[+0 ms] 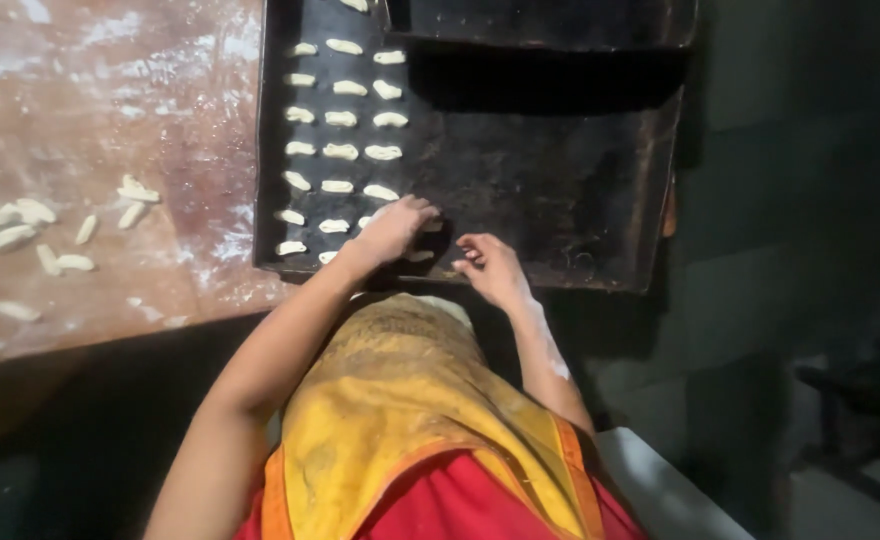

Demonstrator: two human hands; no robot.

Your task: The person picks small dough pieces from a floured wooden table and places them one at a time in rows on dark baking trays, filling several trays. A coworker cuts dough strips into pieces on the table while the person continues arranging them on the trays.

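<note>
baking tray [560, 200] cut off at top edge; dough pieces [400, 232] partly hidden under left hand [395, 228]

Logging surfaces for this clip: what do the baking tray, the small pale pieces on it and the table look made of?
Baking tray: probably metal, blackened and matte, with a thin raised rim and worn patches. Pale pieces: likely raw dough, soft-looking, cream, irregularly shaped. Table: seemingly reddish-brown wood or stone, smeared with white flour; unclear which.
</note>
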